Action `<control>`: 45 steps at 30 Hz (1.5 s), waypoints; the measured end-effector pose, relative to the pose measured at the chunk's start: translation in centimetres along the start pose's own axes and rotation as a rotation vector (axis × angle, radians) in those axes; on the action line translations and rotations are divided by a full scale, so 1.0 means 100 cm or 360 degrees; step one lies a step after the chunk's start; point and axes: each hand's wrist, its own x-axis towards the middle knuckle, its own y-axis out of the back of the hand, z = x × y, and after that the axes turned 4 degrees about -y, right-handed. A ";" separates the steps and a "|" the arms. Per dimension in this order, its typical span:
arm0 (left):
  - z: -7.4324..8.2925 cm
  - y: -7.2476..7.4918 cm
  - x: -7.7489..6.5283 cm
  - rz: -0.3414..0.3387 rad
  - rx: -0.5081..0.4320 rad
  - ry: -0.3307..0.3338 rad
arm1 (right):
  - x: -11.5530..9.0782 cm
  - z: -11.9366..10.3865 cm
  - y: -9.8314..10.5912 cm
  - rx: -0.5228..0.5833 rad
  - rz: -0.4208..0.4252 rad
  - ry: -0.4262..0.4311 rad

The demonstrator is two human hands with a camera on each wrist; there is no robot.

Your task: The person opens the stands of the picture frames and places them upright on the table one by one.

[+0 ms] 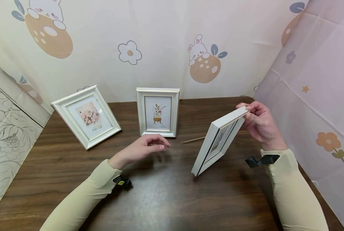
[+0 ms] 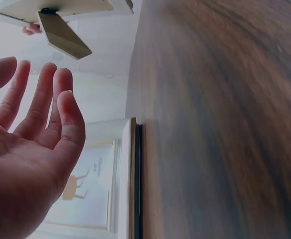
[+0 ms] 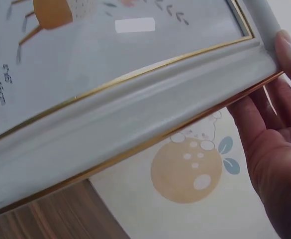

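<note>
My right hand [image 1: 259, 123] pinches a white picture frame [image 1: 218, 141] at its upper corner, thumb on the front and fingers behind. This frame leans at a slant, its glass turned towards the right, and shows a potted-plant print in the right wrist view. From its back a support leg [image 2: 63, 36] sticks out to the left. My left hand [image 1: 143, 149] hovers over the table with fingers loosely bent and nothing in them. Just beyond it stands a second white picture frame [image 1: 158, 112] with a plant print. Farther left, a third white picture frame [image 1: 88, 117] with a flower print stands tilted.
A dark wood-grain table [image 1: 166, 199] lies under everything. Behind it hangs a pale printed curtain [image 1: 160, 25], with another patterned cloth [image 1: 313, 96] along the right side. Small black wrist cameras [image 1: 262, 160] sit on both sleeves.
</note>
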 end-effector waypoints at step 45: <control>0.006 0.052 -0.040 0.0349 0.0985 0.0101 | -0.003 -0.019 0.015 -0.0116 0.0952 0.0249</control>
